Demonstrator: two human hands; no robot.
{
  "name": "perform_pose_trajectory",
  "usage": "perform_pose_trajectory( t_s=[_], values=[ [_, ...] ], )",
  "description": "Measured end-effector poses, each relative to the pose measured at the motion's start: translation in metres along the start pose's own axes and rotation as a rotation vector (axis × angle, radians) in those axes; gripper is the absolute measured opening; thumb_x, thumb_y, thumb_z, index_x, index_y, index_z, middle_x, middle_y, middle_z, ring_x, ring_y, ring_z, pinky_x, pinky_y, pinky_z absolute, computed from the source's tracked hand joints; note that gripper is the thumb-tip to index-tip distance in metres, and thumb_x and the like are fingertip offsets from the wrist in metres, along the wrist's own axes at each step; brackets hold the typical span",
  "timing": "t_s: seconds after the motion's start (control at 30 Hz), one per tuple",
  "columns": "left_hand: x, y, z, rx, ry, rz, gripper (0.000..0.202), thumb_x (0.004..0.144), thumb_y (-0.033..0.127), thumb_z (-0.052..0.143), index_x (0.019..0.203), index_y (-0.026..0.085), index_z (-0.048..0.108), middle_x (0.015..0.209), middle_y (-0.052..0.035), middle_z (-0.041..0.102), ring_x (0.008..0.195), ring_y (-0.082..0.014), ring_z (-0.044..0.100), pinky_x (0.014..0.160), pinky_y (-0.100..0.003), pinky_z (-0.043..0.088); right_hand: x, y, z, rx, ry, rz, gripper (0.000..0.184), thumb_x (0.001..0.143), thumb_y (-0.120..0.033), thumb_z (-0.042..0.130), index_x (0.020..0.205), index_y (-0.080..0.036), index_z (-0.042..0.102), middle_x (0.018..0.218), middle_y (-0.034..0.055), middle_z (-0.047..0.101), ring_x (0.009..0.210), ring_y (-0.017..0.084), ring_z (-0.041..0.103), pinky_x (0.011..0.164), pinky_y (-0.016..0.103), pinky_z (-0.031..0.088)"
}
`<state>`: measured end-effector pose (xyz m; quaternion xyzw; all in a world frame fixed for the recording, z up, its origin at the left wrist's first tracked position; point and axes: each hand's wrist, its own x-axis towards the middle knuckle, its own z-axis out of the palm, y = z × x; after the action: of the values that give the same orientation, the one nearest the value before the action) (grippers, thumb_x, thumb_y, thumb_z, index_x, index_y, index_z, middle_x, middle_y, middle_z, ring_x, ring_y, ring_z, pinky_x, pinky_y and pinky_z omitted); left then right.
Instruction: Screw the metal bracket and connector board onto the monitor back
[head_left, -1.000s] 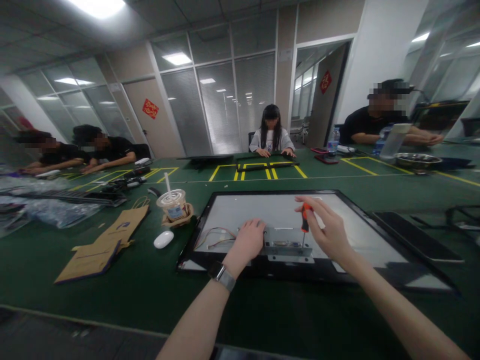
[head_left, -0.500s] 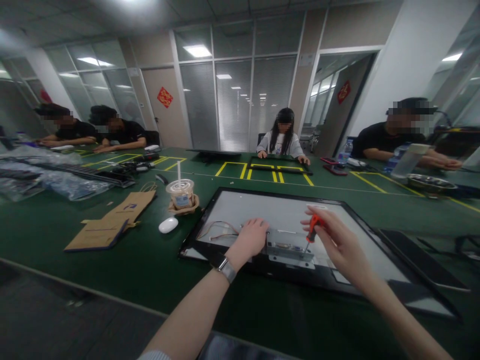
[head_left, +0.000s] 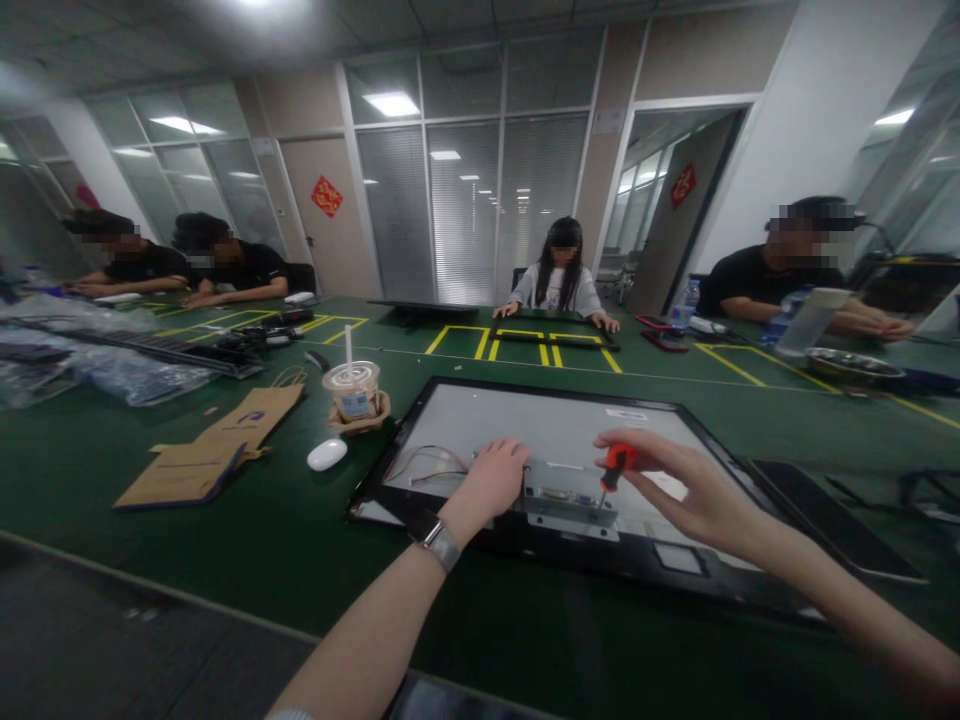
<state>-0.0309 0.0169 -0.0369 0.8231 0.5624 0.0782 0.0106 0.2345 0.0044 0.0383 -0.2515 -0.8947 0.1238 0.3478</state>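
A monitor panel [head_left: 555,425] lies face down on the green table, its grey back showing inside a black frame. A small metal board cover [head_left: 571,493] sits near its front edge. My left hand [head_left: 491,480], with a watch on the wrist, rests fingers curled on the panel at the cover's left end. My right hand [head_left: 686,485] pinches an orange-handled screwdriver [head_left: 610,466], its tip tilted down onto the cover's right side. Thin coloured wires [head_left: 424,465] run left of my left hand.
A white mouse [head_left: 327,454], an iced drink cup with straw [head_left: 352,392] and a brown paper bag [head_left: 217,445] lie to the left. Plastic-wrapped parts [head_left: 112,370] fill the far left. A dark flat panel [head_left: 832,490] lies to the right. Several people sit around the table.
My right hand has lowered and tilted the screwdriver from upright to a slant. The view swung a little. My left hand has stayed at the cover.
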Motion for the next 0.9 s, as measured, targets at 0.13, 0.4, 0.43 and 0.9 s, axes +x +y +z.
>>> perform_pose_trajectory(
  t_s=[0.13,0.4,0.43,0.9],
  values=[
    [0.0,-0.002,0.003,0.004,0.002,0.006,0.038,0.096,0.009,0.041,0.128,0.018,0.058,0.135,-0.0126,0.058,0.121,-0.024,0.056,0.106,-0.038,0.044,0.011,-0.009,-0.013,0.12,-0.164,0.075,0.022,0.094,-0.027,0.06,0.113,-0.027,0.07,0.1,0.0072,0.072,0.08,0.02,0.072,0.065,0.029,0.065],
    [0.001,-0.005,0.005,0.01,0.005,0.009,0.044,0.093,0.006,0.041,0.132,0.017,0.057,0.141,-0.0122,0.055,0.126,-0.0259,0.054,0.109,-0.039,0.043,0.031,-0.02,-0.04,-0.34,-0.416,0.177,0.01,0.08,-0.017,0.071,0.075,-0.025,0.068,0.072,0.0006,0.073,0.063,0.021,0.068,0.052,0.027,0.047],
    [0.001,-0.006,0.005,0.013,0.002,0.006,0.044,0.093,0.006,0.04,0.133,0.017,0.057,0.142,-0.0125,0.055,0.127,-0.0263,0.054,0.109,-0.04,0.042,0.031,-0.02,-0.039,-0.39,-0.411,0.184,0.01,0.08,-0.017,0.071,0.075,-0.025,0.068,0.071,0.001,0.073,0.062,0.021,0.068,0.051,0.027,0.045],
    [0.003,-0.005,0.003,0.016,-0.039,-0.002,0.045,0.094,0.005,0.038,0.134,0.016,0.056,0.139,-0.0126,0.056,0.125,-0.0244,0.055,0.11,-0.039,0.043,0.047,-0.051,-0.005,-0.67,-0.325,0.266,0.002,0.087,-0.018,0.065,0.088,-0.018,0.067,0.074,0.0091,0.076,0.065,0.027,0.072,0.054,0.031,0.041]
  ],
)
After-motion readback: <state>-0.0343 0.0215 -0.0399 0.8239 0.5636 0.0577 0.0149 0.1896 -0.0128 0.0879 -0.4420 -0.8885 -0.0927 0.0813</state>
